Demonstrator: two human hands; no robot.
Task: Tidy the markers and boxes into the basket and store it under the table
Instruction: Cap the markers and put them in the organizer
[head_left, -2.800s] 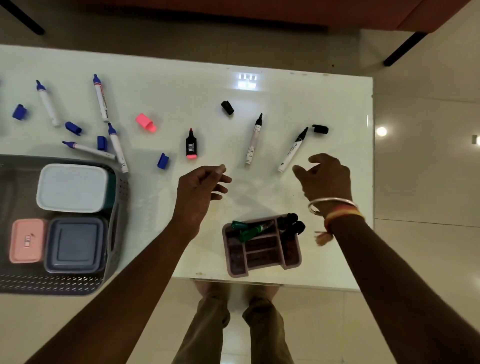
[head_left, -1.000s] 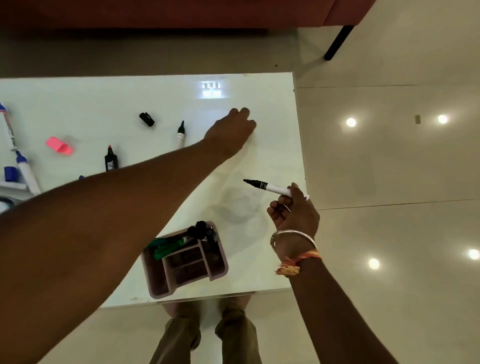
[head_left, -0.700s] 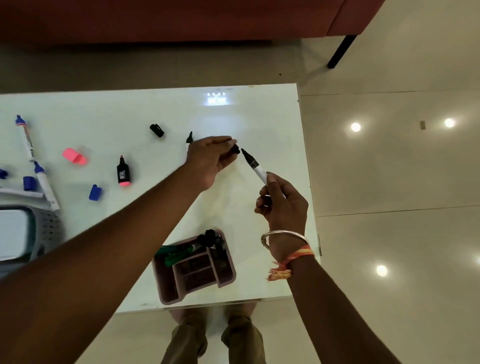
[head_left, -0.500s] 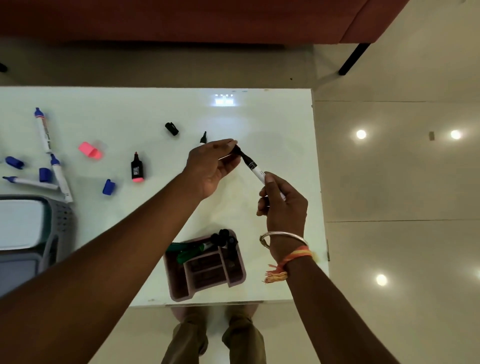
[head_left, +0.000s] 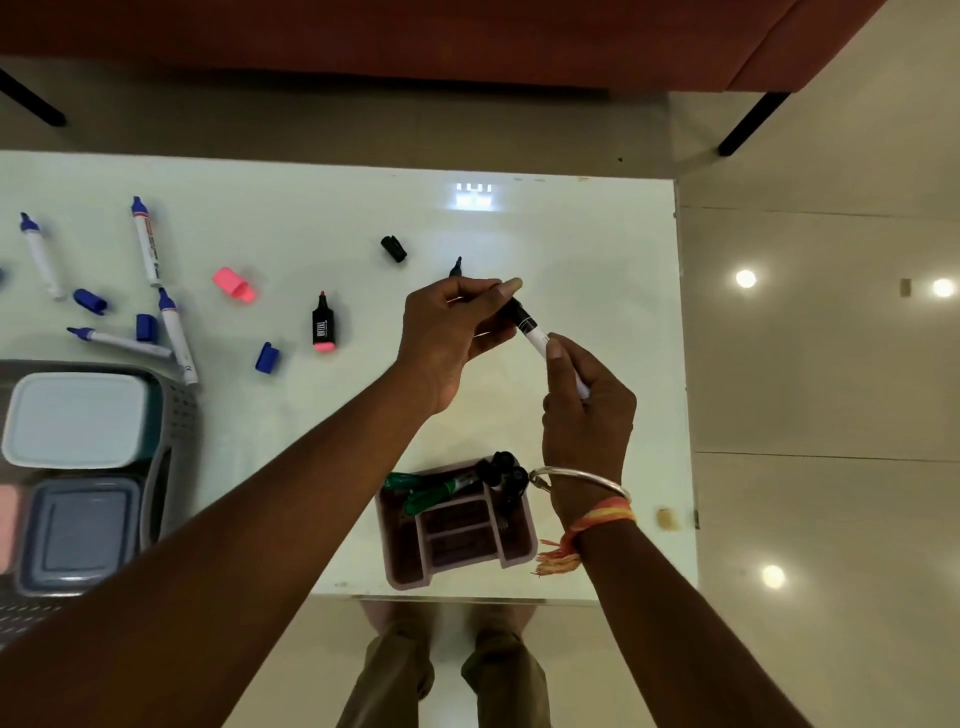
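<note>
We note the right hand (head_left: 587, 415) curled round the white barrel of a black marker (head_left: 535, 335), held above the table (head_left: 597, 234). The left hand (head_left: 452, 338) pinches its black end. The basket (head_left: 174, 415), holding lidded boxes (head_left: 72, 415), sits far left.

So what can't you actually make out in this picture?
All in the head view:
Whether the cap is fully on the marker: the left hand pinching it covers the joint.
The second marker: only its tip shows past the left hand.
The basket and pink box: cut off by the left edge.
The highlighter print: too small to read.
</note>
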